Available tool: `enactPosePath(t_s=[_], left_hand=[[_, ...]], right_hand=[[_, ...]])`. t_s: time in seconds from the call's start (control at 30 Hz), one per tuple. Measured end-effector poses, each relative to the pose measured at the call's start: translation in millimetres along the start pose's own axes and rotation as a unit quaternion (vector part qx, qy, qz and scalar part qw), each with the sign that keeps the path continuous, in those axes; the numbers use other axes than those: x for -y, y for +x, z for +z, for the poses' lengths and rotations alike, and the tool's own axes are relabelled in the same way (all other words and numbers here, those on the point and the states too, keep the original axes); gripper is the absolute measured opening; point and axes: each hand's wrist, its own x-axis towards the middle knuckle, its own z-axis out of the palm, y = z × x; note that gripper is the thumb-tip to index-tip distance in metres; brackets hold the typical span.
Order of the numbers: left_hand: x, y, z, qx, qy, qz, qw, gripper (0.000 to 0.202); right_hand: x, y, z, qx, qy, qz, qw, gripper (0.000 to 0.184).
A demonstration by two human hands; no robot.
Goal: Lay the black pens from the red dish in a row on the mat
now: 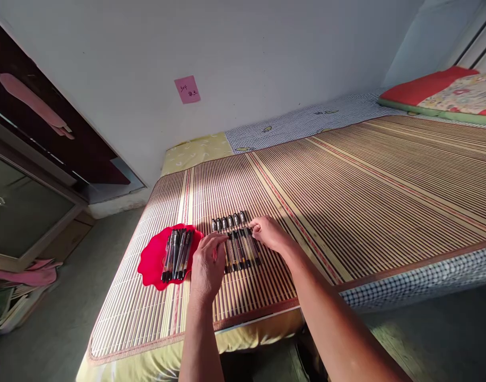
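One bed (426, 278) bears a slatted mat (366, 185). Near its front left corner a red plate (149, 261) holds spare pens (177, 254), with a row of pens (232, 223) beside it. The left hand (206, 265) lies open on the row; the right hand (269, 232) is curled, its grip unclear. A nudge may roll pens askew.

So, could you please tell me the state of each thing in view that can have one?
Row of pens, lying side by side on the mat.
Red tray, flat on the mat.
Bunch of pens, lying together on that tray.
Left hand, fingers on the row, grip hidden.
Right hand, at the row's right end, grip unclear.
Pink note, stuck on the wall.
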Motion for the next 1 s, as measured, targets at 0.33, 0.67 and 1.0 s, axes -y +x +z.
enactPosePath(t_s=[0.33,0.67,1.0], left_hand=[[-4.0,-0.9,0.8,0.017,-0.001,-0.017,1.0,0.023],[-12.7,1.9,-6.5,-0.043,-0.006,-0.005,0.999,0.018],[-9.0,-49.6,-81.1,-0.146,0.141,-0.066,0.977,0.041]], right_hand=[[6.1,-4.7,-4.9,0.01,0.0,0.013,1.0,0.029],[18.8,-15.6,-32.5,-0.072,-0.011,-0.027,0.997,0.013],[17.6,-102.8,-76.0,-0.086,0.023,-0.111,0.99,0.021]])
